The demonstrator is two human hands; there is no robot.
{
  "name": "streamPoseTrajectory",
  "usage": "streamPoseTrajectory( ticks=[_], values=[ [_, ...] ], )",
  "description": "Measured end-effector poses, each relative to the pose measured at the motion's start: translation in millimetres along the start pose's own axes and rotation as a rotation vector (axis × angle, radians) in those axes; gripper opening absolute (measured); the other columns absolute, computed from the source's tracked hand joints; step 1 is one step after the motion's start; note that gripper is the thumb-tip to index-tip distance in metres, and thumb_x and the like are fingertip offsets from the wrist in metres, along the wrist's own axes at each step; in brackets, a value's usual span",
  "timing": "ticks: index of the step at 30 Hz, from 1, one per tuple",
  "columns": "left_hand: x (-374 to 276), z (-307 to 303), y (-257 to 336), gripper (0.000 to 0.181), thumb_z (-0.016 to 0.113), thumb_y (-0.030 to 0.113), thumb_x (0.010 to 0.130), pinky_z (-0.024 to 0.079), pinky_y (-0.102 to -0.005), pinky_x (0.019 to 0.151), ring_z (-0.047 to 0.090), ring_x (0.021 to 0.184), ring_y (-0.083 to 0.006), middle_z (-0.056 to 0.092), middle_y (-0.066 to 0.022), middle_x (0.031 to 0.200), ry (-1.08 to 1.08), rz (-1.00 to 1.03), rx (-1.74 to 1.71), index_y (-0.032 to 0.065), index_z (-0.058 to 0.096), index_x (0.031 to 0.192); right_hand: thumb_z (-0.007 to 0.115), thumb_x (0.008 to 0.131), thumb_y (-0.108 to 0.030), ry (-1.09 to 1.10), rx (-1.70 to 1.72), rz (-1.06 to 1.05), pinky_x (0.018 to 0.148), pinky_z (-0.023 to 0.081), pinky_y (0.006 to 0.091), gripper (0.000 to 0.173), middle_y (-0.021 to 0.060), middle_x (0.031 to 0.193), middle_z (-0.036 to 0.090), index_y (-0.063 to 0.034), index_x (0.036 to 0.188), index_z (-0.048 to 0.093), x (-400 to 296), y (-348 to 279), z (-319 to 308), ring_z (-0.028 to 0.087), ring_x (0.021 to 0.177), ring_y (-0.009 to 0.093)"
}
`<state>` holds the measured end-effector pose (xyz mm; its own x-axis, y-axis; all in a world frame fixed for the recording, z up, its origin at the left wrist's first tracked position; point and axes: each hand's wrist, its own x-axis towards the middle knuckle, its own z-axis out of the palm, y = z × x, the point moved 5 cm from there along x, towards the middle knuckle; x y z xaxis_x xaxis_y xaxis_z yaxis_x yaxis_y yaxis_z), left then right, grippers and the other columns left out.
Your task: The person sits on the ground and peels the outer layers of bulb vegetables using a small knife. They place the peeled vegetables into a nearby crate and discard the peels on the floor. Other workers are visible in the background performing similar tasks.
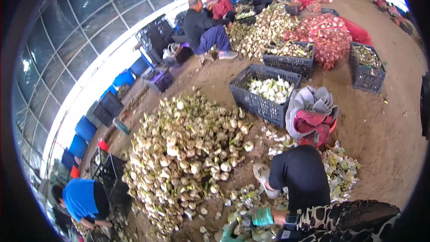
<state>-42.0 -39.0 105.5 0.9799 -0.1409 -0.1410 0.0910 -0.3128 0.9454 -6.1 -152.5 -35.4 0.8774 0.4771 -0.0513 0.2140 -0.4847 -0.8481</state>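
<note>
At the bottom edge, my right hand (253, 216) wears a green-cuffed glove below a wristwatch and a patterned sleeve. Lower down, my left hand (228, 233), in a green glove, is partly cut off by the frame. Both are among pale peelings and bulbs; blur hides whether either grips one. A large heap of pale bulbs (184, 151), apparently garlic with green stem stubs, lies beyond them. Cleaner white bulbs (272, 90) lie in a black plastic crate (258, 106). Leafy trimmings (339, 171) lie beside my dark-clad knee (299, 175).
Grey and red cloths (310, 111) lie bundled near the crate. A person in blue (80, 198) bends at lower left; another in dark clothing (201, 23) sits by a farther heap. Filled crates (290, 64) and red net sacks (322, 37) stand on the dirt floor.
</note>
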Motion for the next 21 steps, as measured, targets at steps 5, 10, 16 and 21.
streamPoseTrajectory(
  ticks=[5,10,16,21],
  values=[
    [-8,-2,-21,0.054,0.071,-0.004,0.059,0.047,-0.03,0.08,0.056,0.093,-0.0171,0.059,-0.0107,0.103,-0.095,-0.03,-0.038,-0.0027,0.054,0.11,0.043,0.087,-0.016,0.042,0.542,-0.008,0.082,0.044,0.0294,0.038,0.0138,0.12,0.048,0.0008,0.122,0.042,-47,-23,-13,0.05,0.103,0.016],
    [-19,-21,-55,0.05,0.064,-0.011,0.065,0.049,-0.0279,0.076,0.057,0.087,-0.0167,0.058,-0.0102,0.1,0.019,-0.189,-0.589,0.0009,0.052,0.112,0.039,0.091,-0.022,-0.195,1.63,0.122,0.095,0.037,0.0279,0.043,0.0135,0.129,0.04,0.0037,0.126,0.036,-50,-38,-11,0.045,0.113,0.018],
    [-6,-40,-50,0.051,0.07,-0.004,0.057,0.047,-0.0302,0.077,0.054,0.088,-0.018,0.054,-0.0042,0.099,0.178,0.188,0.209,0.0028,0.055,0.105,0.055,0.081,-0.019,0.012,0.097,-0.023,0.076,0.048,0.0281,0.045,0.0135,0.101,0.058,0.0007,0.119,0.043,-25,-40,-13,0.059,0.085,0.018],
    [-1,-38,-64,0.048,0.07,-0.004,0.058,0.046,-0.0305,0.077,0.055,0.087,-0.0222,0.054,-0.0072,0.098,0.135,0.129,0.168,0.0023,0.057,0.104,0.055,0.072,-0.009,-0.266,-0.185,0.204,0.065,0.047,0.0319,0.02,0.0113,0.076,0.062,0.0005,0.088,0.062,-9,-28,32,0.058,0.07,0.018]
  ],
)
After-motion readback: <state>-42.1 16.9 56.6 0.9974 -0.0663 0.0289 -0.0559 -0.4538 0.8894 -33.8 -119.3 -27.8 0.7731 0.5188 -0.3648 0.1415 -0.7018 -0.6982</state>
